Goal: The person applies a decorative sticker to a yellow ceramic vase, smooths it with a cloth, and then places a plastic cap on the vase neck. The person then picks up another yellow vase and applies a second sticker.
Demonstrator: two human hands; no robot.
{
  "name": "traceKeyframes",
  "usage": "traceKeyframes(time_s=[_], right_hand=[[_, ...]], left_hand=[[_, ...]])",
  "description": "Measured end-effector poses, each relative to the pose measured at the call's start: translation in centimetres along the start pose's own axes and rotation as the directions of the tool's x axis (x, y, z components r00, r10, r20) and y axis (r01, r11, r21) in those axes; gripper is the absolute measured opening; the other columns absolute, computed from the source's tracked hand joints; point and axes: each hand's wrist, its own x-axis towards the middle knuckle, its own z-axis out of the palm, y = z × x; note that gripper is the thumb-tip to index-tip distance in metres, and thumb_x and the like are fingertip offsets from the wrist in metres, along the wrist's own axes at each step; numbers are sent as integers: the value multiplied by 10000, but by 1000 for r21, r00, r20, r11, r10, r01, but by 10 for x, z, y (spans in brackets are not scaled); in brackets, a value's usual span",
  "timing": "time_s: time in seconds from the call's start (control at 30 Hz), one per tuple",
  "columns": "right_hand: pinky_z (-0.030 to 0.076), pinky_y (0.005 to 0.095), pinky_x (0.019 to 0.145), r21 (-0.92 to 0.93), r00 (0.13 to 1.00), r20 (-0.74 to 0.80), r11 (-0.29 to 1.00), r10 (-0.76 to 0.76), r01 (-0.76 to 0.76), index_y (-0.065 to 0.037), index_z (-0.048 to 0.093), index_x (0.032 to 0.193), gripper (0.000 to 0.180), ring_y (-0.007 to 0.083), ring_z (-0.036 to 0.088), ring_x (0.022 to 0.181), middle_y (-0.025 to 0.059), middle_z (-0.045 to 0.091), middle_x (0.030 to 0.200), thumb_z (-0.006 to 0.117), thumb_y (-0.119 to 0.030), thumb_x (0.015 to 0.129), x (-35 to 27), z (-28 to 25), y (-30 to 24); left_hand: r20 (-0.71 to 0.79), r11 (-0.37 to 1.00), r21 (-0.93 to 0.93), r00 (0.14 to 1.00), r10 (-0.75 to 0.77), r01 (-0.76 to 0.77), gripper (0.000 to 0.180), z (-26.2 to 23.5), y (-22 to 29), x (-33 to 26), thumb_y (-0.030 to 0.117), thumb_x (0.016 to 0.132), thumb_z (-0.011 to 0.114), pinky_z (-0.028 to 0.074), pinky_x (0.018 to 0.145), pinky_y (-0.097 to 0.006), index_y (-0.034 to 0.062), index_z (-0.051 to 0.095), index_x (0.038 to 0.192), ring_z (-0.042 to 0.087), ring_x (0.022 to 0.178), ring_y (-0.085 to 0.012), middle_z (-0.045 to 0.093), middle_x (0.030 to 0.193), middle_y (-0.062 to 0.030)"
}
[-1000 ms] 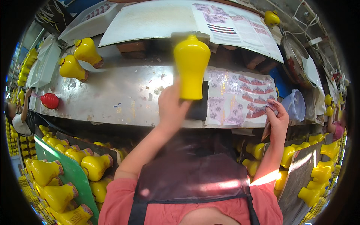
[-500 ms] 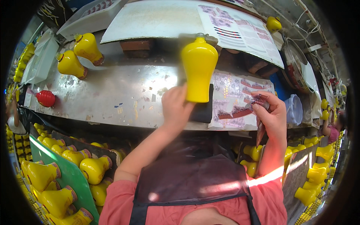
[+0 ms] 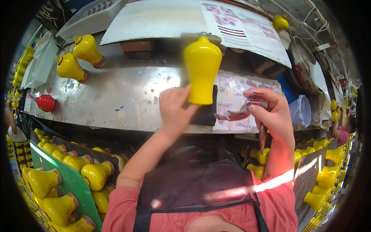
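A glossy yellow vase (image 3: pixel 202 71), narrow-necked and plain, stands out over the metal bench (image 3: pixel 127 83). My left hand (image 3: pixel 174 106) is closed on its lower end, with some fingers hidden behind it. Between the fingertips of my right hand (image 3: pixel 275 114) is a dark red patterned decal strip (image 3: pixel 236 115), one end reaching left toward the vase. The same hand also keeps a brown pointed tool (image 3: pixel 262 138) in its grip, tip hanging down. Below the strip lies a printed decal sheet (image 3: pixel 225 127). Beside the vase's base, a black pad (image 3: pixel 203 119) shows.
Two yellow vases (image 3: pixel 70 67) and a red squeeze bottle (image 3: pixel 45 103) are at the left. A raised white board (image 3: pixel 154 21) rests on bricks (image 3: pixel 136 46) at the back. A pale bucket (image 3: pixel 300 111) sits at the right. Racked yellow vases (image 3: pixel 97 174) fill both sides below.
My right hand has shifted left, bringing the decal strip off its earlier place toward the vase. My left hand and the vase have moved only slightly left.
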Motion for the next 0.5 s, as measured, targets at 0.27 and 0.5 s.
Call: traceKeyframes(time_s=[0.27,0.5], right_hand=[[577,241,795,215,987,101,972,-123,99,41,674,1217,321,98,697,882,63,715,1081,662,68,897,-4,19,-24],[450,201,495,403,975,-184,895,-123,189,33,635,1306,400,76,582,540,53,698,929,701,-17,914,6,20,9]], left_hand=[[379,769,-611,922,78,187,465,-38,37,21,283,926,721,480,997,-413,37,643,1313,635,1148,-254,681,1214,-140],[795,228,-519,563,-224,824,151,-63,37,34,60,872,787,530,672,-236,29,682,977,662,738,-87,717,846,-38]])
